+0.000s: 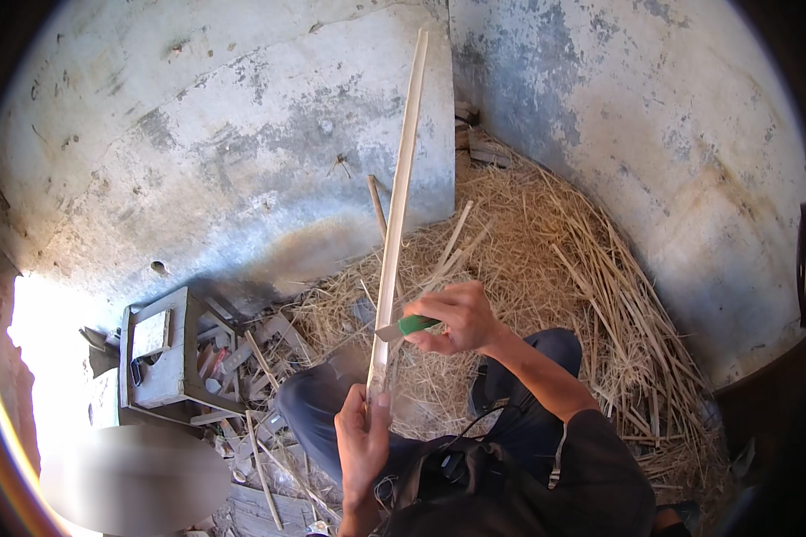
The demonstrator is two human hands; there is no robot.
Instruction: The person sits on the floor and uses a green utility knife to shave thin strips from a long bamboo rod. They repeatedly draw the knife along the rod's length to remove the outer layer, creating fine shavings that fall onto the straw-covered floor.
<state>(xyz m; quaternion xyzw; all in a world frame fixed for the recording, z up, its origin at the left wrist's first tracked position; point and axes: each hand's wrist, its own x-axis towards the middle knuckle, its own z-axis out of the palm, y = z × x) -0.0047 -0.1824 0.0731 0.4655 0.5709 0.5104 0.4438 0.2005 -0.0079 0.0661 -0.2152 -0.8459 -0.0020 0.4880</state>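
My left hand (363, 438) is closed around the near end of a long, pale, split bamboo strip (398, 215). The strip slants up and away from me, its light inner face showing and its far end in front of the wall. In my right hand (461, 318) is a green-handled scraper (418, 324), the fingers wrapped round its handle. Its short flat blade lies against the strip, a little beyond my left hand. Whether the blade cuts into the surface cannot be told.
Straw and shavings (510, 206) cover the floor ahead, with a heap of thin strips (631, 331) along the right wall. A worn wooden stool (175, 376) lies at left among scraps. Peeling walls (242, 134) meet at the far corner. Boards (269, 506) lie at lower left.
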